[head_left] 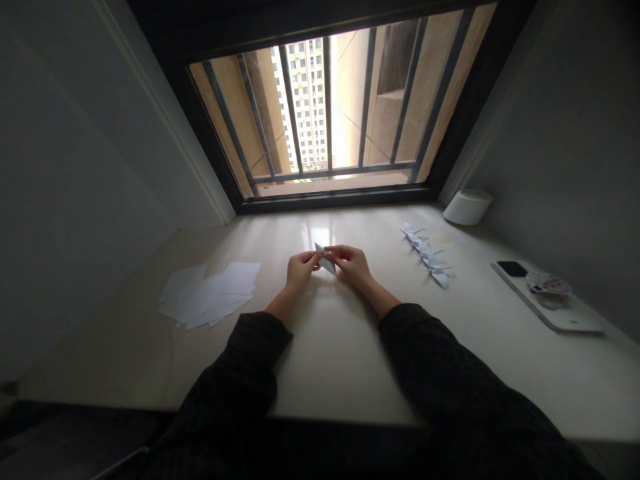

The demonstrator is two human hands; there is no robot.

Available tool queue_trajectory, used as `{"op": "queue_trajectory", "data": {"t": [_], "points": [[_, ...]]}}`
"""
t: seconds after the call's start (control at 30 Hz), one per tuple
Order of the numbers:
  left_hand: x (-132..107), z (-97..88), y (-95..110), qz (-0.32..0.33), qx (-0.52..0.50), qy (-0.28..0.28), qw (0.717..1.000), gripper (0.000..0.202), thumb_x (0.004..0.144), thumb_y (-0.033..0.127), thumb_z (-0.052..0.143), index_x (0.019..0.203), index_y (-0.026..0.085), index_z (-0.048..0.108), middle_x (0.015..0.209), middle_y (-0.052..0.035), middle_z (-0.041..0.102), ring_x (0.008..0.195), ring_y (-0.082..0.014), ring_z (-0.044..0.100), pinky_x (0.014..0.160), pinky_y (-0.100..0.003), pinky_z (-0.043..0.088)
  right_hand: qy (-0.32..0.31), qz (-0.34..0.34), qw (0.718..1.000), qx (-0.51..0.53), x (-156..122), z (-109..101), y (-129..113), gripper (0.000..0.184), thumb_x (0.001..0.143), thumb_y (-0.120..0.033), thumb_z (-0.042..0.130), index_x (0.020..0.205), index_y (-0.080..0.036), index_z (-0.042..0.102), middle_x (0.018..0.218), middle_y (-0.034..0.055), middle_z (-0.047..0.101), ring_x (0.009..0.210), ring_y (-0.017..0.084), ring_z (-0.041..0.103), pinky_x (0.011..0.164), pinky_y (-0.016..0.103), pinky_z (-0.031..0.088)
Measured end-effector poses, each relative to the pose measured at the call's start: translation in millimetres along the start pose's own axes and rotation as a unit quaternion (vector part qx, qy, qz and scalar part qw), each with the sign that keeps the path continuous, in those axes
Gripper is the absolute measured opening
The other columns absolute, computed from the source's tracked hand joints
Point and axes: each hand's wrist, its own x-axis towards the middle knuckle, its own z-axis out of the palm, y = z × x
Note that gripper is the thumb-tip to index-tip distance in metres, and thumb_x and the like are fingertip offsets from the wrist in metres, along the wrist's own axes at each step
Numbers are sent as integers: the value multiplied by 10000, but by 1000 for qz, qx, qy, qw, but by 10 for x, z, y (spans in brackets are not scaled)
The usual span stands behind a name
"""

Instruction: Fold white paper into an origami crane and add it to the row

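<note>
A small piece of folded white paper (327, 262), narrow and pointed at both ends, is held above the middle of the pale sill. My left hand (301, 268) pinches it from the left, fingers closed. On the other side my right hand (351, 262) grips it between thumb and fingers. Fingertips cover parts of its edges, so the finer folds cannot be made out. To the right of my hands several folded paper cranes (424, 251) stand in a slanting row. Loose white paper sheets (213, 293) lie overlapping to the left.
A phone (545, 297) with a round grip on its back lies at the right. Behind it a white cylindrical object (467, 207) stands against the wall. The barred window (330, 197) closes off the far side, and the sill's front edge (345, 421) runs near my body.
</note>
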Motion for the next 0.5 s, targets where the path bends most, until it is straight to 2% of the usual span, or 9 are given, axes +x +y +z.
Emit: {"op": "queue_trajectory", "data": {"t": [0.13,0.23,0.4,0.5], "points": [[-9,13,26,-4,-5,6,1000,404,621,502,744,830,156,741,792,-76,708,723,-168,634,653,-284,514,2,14,998,58,4,20,11,406,680,-486,706,970,-202,721,858,74,734,774,213,673,723,333,519],[-9,30,41,-3,-11,23,1000,391,621,495,744,825,162,740,823,-77,708,766,-183,637,659,-289,511,14,36,998,57,4,26,7,479,668,-507,707,1031,-196,695,806,64,724,726,196,662,657,307,522],[-14,47,57,10,-2,42,999,392,623,504,735,823,166,740,846,-75,709,787,-190,628,630,-268,487,0,73,997,-5,7,21,42,432,618,-587,695,728,-170,714,705,60,689,584,166,602,483,255,458],[-27,45,75,24,14,30,999,409,655,512,711,895,182,739,913,-78,712,823,-191,629,628,-253,474,-15,63,998,-16,-3,31,59,428,631,-599,675,673,-173,692,637,30,657,519,136,558,464,242,420]]}}
